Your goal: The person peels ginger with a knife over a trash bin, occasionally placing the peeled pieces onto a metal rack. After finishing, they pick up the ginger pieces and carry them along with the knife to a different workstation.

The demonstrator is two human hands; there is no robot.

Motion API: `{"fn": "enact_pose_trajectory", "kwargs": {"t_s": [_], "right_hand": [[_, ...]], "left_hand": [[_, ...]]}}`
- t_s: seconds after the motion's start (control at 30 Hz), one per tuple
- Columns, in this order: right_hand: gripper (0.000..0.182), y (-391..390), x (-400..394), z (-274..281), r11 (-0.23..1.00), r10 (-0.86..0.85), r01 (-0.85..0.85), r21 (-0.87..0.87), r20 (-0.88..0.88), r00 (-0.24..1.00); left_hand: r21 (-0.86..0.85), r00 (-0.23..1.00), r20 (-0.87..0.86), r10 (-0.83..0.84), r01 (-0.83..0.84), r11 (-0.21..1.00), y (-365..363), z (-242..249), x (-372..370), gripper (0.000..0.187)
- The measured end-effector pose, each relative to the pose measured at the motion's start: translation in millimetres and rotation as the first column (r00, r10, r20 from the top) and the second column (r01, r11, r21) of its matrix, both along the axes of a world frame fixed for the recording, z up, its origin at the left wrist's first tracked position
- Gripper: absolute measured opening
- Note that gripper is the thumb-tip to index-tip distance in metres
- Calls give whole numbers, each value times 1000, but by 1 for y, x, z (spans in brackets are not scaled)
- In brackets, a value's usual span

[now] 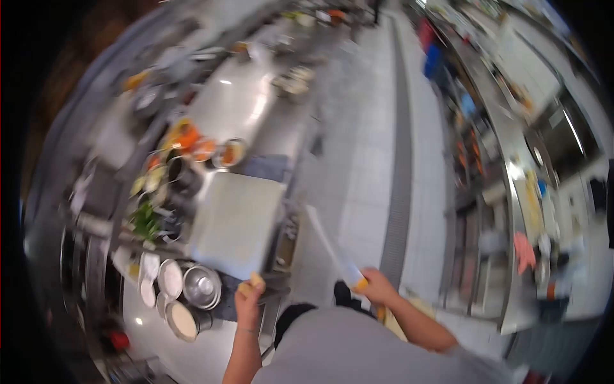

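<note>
In the head view my right hand (378, 287) is wrapped round the yellow handle of a long knife (332, 248), whose blade points up and left over the floor. My left hand (248, 302) is closed on a small pale yellow piece (256, 280), too blurred to name, near the lower edge of a cutting board (238, 214). The board lies on the steel counter and has nothing on it that I can make out.
Metal bowls (201, 285) and white-filled containers (183, 320) stand left of my left hand. Green leaves (146, 222) and orange food in bowls (204, 150) lie beyond. A floor drain (399, 160) runs along the aisle; another counter (511, 173) stands right.
</note>
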State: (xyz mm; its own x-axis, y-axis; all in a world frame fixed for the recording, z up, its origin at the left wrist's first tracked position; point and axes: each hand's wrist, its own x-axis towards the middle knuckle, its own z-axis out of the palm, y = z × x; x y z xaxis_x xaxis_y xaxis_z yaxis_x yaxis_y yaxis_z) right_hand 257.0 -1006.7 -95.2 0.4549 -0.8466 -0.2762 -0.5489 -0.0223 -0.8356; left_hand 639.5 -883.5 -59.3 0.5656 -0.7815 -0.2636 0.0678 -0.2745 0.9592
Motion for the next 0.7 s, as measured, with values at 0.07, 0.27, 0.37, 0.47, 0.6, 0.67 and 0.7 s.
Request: {"fn": "enact_pose_trajectory", "kwargs": {"t_s": [0.07,0.27,0.37,0.47,0.6,0.67,0.7], "right_hand": [[42,-20,25,-14,998,58,-58,11,3,998],[49,-41,114,-7,1000,21,-22,7,131,991],[44,-49,124,-1,980,141,-155,121,117,983],[42,-54,129,-3,978,132,-147,148,102,986],[38,-56,138,-13,995,4,-10,96,67,998],[37,-61,145,-5,996,-59,55,68,63,996],[38,-65,144,4,995,-65,61,79,52,997]], "left_hand": [[13,999,-7,34,-34,999,3,-9,11,40],[166,997,-76,10,3,986,1,-16,54,44],[230,1000,-24,-21,26,973,-19,-22,88,47],[223,996,50,-76,63,973,-59,-15,104,46],[207,974,142,-177,145,968,-101,-23,135,44],[188,965,207,-164,125,974,-116,-40,147,43],[196,938,296,-179,123,973,-118,-57,162,43]]}}
